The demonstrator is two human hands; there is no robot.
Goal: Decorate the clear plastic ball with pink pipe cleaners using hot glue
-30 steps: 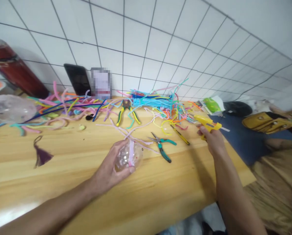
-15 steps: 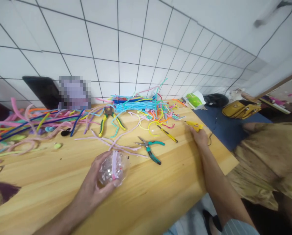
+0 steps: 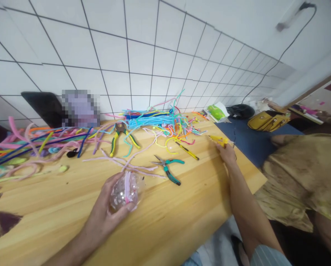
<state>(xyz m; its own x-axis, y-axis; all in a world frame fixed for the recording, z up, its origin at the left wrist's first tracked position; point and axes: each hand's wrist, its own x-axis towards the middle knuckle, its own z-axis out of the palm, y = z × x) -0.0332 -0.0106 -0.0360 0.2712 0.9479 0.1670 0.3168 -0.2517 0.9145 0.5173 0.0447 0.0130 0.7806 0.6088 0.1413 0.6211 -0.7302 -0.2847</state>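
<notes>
My left hand (image 3: pixel 107 207) is wrapped round a clear plastic ball (image 3: pixel 117 195) above the front of the table. A pale pink pipe cleaner (image 3: pixel 128 186) runs across the ball's side. Off to the right, my right hand (image 3: pixel 227 153) grips a small yellow glue gun (image 3: pixel 218 140) near the table's right edge, its tip toward the left. Between the hands lie green-handled needle-nose pliers (image 3: pixel 168 168), spread apart, and a yellow utility knife (image 3: pixel 188 150). Loose pale pink pipe cleaners (image 3: pixel 118 161) are just behind the ball.
Yellow-and-green pliers (image 3: pixel 121 136) and a bundle of blue pipe cleaners (image 3: pixel 151 121) lie along the tiled wall. More coloured pipe cleaners (image 3: pixel 38 147) cover the left back. A dark tassel (image 3: pixel 6 220) is at the left. Beside the table's right end sits a person in brown trousers (image 3: pixel 301 173).
The view has shifted slightly, so everything sits a little further left. Both hands keep hold of the ball and the glue gun, with little other visible movement.
</notes>
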